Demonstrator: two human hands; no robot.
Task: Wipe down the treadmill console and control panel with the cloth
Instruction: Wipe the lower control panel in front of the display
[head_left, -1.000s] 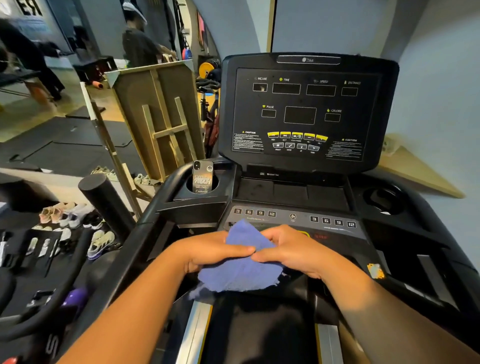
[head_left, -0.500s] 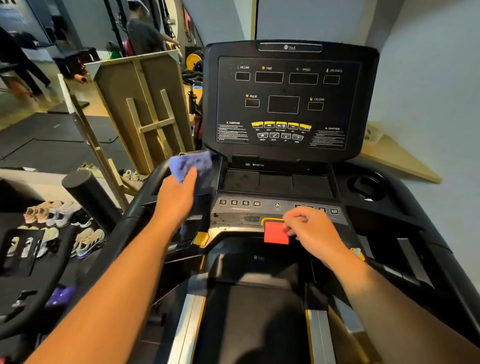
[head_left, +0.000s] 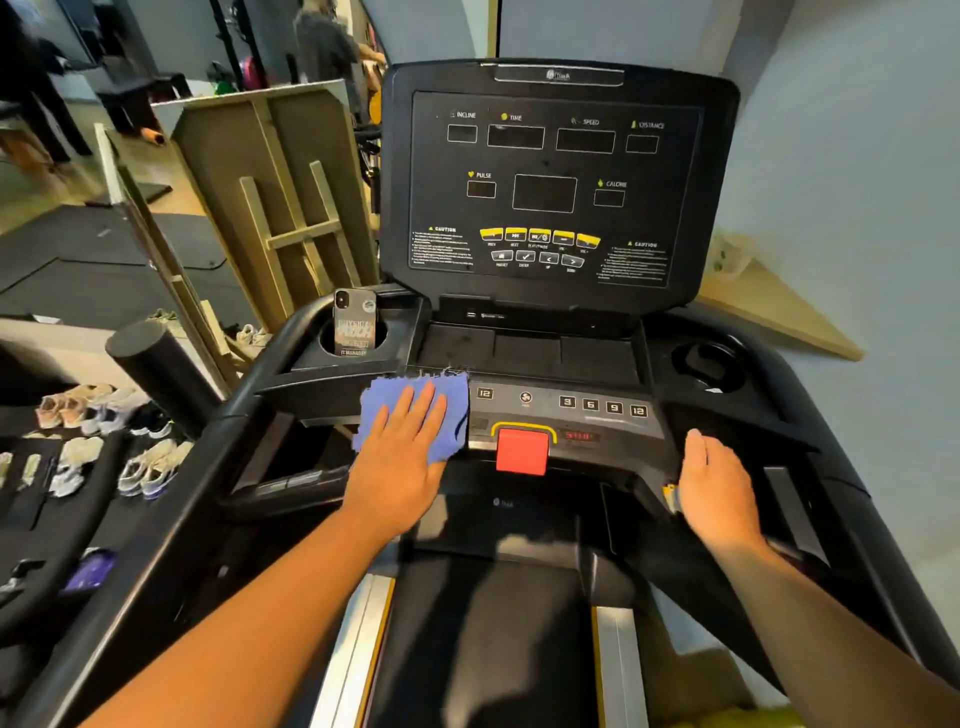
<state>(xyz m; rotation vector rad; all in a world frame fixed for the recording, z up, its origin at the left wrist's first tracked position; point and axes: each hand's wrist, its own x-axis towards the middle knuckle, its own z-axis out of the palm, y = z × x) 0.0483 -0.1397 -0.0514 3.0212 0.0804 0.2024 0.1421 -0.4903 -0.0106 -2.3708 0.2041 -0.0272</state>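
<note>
The black treadmill console (head_left: 550, 187) stands upright ahead, its screens dark. Below it lies the grey control panel (head_left: 597, 410) with number keys and a red stop button (head_left: 521, 451). A blue cloth (head_left: 457, 400) is spread flat over the panel's left end. My left hand (head_left: 402, 457) presses palm-down on the cloth with fingers spread. My right hand (head_left: 714, 483) rests on the panel's right edge, fingers together, holding nothing.
A phone (head_left: 354, 325) stands in the left cup holder; the right cup holder (head_left: 706, 364) sits opposite. A wooden frame (head_left: 280, 208) leans at left, with several shoes (head_left: 104, 431) on the floor. A person (head_left: 327, 52) stands far behind. A wall is at right.
My left hand brought the cloth down from the left cup holder onto the panel's left end. My right hand slid from the stop button to the panel's right edge.
</note>
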